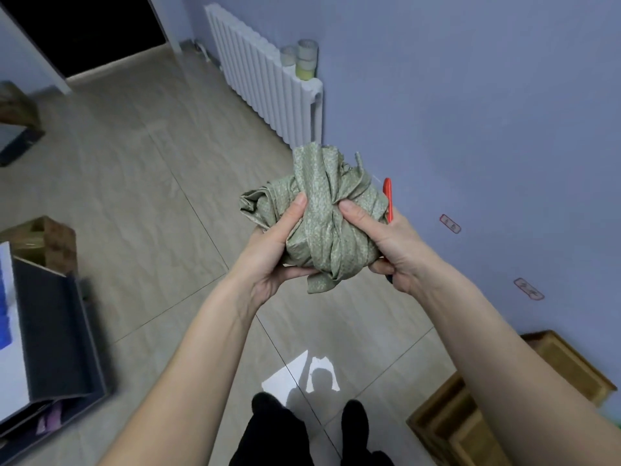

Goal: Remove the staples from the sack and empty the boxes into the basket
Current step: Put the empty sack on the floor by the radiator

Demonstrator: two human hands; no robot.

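A green woven sack [322, 216], crumpled and rolled into a bundle, is held up in front of me above the floor. My left hand [279, 250] grips its left and under side, thumb pressed on the front. My right hand [383, 240] grips the right side, thumb on the fabric, and a red-handled tool [387, 198] sticks up behind the sack from that same hand. No staples can be made out on the sack.
A dark open container [53, 334] holding white and blue things stands at the left, with a cardboard box [50, 240] behind it. Wooden crates [497, 401] sit low right by the wall. A white radiator [265, 82] lines the far wall. My feet [302, 428] stand on tiled floor.
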